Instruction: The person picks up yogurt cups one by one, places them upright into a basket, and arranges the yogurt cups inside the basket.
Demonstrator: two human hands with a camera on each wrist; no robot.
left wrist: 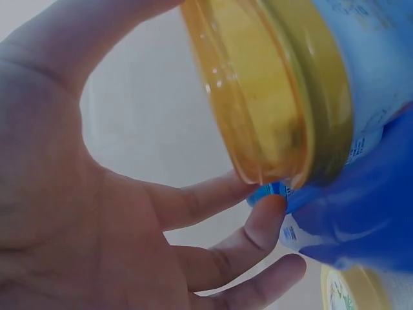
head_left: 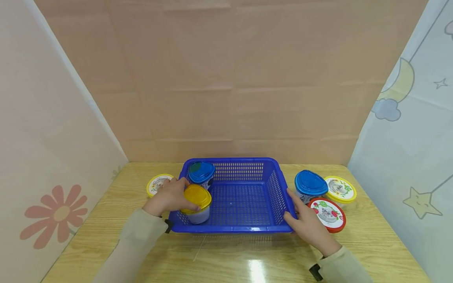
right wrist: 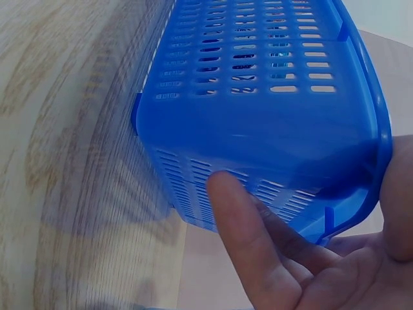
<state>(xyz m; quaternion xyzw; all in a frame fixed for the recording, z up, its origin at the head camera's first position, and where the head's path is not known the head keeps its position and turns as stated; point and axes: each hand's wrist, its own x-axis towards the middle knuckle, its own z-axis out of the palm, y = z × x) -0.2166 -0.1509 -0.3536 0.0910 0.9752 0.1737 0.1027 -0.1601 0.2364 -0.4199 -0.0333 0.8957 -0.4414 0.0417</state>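
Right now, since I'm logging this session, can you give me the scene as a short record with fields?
left hand: grips the yellow tub by its lid
right hand: holds the front right corner of the blue basket
yellow tub: at the basket's front left; whether it rests on the bottom is unclear
behind it: blue-lidded tub, inside the basket
left of basket: yellow-rimmed tub
right of basket: blue, yellow-rimmed and red-rimmed tubs
surface: wooden table

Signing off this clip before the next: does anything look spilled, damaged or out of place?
Nothing is clearly wrong: the basket is upright and no spill or breakage shows. Only a thin pale line on the table, before the basket, looks odd, being brighter than the wood around it; scratch, strand or glare, I cannot tell.
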